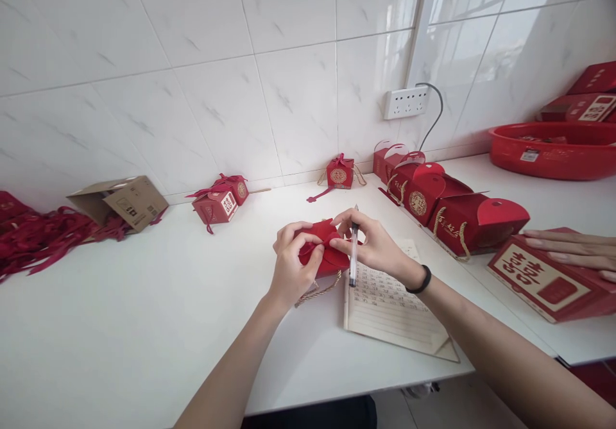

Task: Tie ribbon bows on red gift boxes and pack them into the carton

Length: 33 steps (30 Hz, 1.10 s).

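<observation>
A small red gift box (326,263) with twisted cord handles stands on the white table between my hands. My left hand (299,259) is closed at its top, thumb and fingers pinching the red material there; whether that is ribbon or a lid flap is partly hidden. Across from it, my right hand (368,240) keeps a clear pen (353,256) with a dark cap between its fingers, and its fingertips also touch the top of the box. Beneath the right hand lies an open notebook (389,326) with handwritten lines.
Several red boxes (418,192) line the right side. Another person's hand (572,246) rests on a red box (543,278). Behind stand a red basin (553,153) and a small tied box (339,174). Leftward are two boxes (214,206), a cardboard box (139,204) and red ribbons (52,236).
</observation>
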### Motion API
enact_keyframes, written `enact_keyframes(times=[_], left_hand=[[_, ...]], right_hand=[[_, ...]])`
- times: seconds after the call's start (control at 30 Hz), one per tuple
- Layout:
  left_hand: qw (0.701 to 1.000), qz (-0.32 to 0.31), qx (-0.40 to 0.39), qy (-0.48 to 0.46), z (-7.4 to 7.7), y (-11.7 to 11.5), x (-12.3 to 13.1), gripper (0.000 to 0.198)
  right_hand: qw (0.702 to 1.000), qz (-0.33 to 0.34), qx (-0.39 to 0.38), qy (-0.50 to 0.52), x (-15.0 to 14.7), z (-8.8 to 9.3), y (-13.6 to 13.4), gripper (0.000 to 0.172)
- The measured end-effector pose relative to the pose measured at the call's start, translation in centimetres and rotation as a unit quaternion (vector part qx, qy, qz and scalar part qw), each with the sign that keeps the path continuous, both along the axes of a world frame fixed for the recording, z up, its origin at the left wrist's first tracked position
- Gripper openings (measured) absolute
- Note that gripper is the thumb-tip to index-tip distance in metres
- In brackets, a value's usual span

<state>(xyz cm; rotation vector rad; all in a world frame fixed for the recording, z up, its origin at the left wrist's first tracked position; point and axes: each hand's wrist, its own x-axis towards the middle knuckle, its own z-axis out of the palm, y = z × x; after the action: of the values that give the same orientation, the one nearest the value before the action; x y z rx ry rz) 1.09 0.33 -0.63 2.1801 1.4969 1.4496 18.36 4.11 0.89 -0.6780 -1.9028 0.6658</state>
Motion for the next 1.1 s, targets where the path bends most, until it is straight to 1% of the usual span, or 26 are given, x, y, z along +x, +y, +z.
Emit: enact_keyframes(times=[0.13, 0.27, 0.4, 0.57, 0.63, 0.73, 0.8, 0.87, 1.0, 1.1], left_hand=[[1.0, -0.002, -0.003, 0.007, 0.0, -0.1, -0.1, 0.008], [1.0, -0.01, -0.005, 0.018, 0.1, -0.2, -0.1, 0.007], [1.0, -0.007, -0.013, 0.024, 0.2, -0.2, -0.1, 0.009], [0.999, -0.003, -0.02, 0.028, 0.2, -0.3, -0.1, 0.012], [0.999, 0.003, -0.019, 0.028, 0.2, -0.2, 0.0, 0.012], [0.999, 0.013, -0.014, 0.027, 0.2, -0.2, 0.0, 0.011], [0.999, 0.017, -0.01, 0.027, 0.2, -0.2, 0.1, 0.011], [0.999, 0.024, -0.005, 0.025, 0.1, -0.1, 0.1, 0.01], [0.999, 0.045, -0.003, 0.016, 0.1, -0.1, 0.3, 0.008], [0.998, 0.061, -0.013, 0.012, 0.2, -0.1, 0.5, 0.008]], right_hand=[[1.0, 0.011, 0.007, 0.019, -0.1, 0.0, 0.0, 0.011], [0.999, 0.029, 0.015, 0.043, -0.2, 0.1, -0.2, 0.01], [0.999, 0.023, 0.01, 0.038, -0.3, 0.3, -0.4, 0.009], [1.0, 0.0, 0.016, -0.003, -0.3, 0.2, -0.3, 0.008], [0.999, -0.019, 0.01, -0.029, 0.0, 0.3, -0.3, 0.01], [0.995, -0.033, -0.025, -0.09, 0.8, 0.7, 0.0, 0.019], [0.99, -0.021, -0.055, -0.132, 1.4, 1.0, 0.3, 0.024], [0.985, 0.001, -0.08, -0.151, 1.9, 1.2, 0.4, 0.024], [0.981, 0.044, -0.119, -0.148, 2.0, 1.6, 0.3, 0.023], [0.978, 0.07, -0.118, -0.156, 1.8, 1.7, -0.2, 0.021]])
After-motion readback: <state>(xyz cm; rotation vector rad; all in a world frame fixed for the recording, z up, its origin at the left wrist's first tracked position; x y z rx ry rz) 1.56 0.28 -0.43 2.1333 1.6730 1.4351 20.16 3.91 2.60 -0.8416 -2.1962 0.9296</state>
